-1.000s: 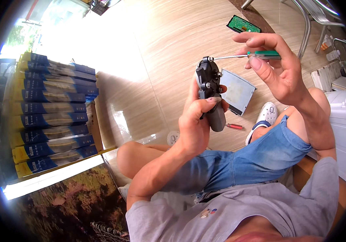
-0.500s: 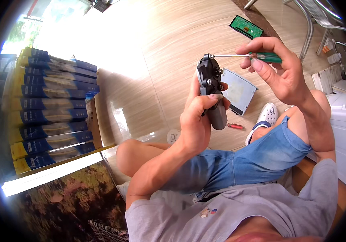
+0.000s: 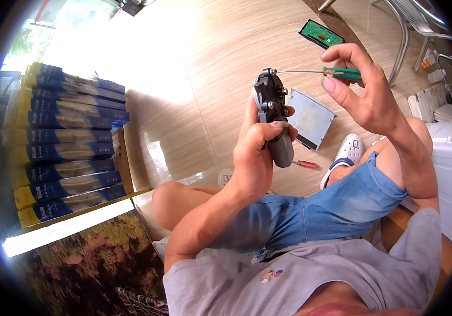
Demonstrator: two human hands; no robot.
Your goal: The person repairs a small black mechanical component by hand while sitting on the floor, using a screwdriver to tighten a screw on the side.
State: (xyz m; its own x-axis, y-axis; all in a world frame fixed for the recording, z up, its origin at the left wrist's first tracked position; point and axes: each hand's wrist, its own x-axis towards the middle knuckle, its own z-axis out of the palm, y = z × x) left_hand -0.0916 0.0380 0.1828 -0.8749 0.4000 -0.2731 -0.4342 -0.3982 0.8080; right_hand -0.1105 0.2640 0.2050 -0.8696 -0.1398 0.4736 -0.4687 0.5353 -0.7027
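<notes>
My left hand (image 3: 252, 150) is wrapped round a black and grey device (image 3: 272, 113) with several silver metal studs on its right side; its kind I cannot make out. The device stands roughly upright, its thumb-side face partly covered by my thumb. A screwdriver (image 3: 343, 74) with a green handle lies level in my right hand (image 3: 368, 97), loosely held between thumb and fingers. Its thin shaft runs left, and the tip meets the topmost stud of the device.
On the floor lie a green circuit board (image 3: 322, 35), a flat silver metal box (image 3: 310, 120) and a red-handled tool (image 3: 306, 164). Stacked blue and yellow boxes (image 3: 73, 137) stand at left. A metal chair (image 3: 407, 31) is at far right, a white plastic case (image 3: 450, 158) nearer.
The device has shifted slightly left and upward with my left hand. My right fingers have opened a little and moved on the screwdriver handle, which sits slightly further left.
</notes>
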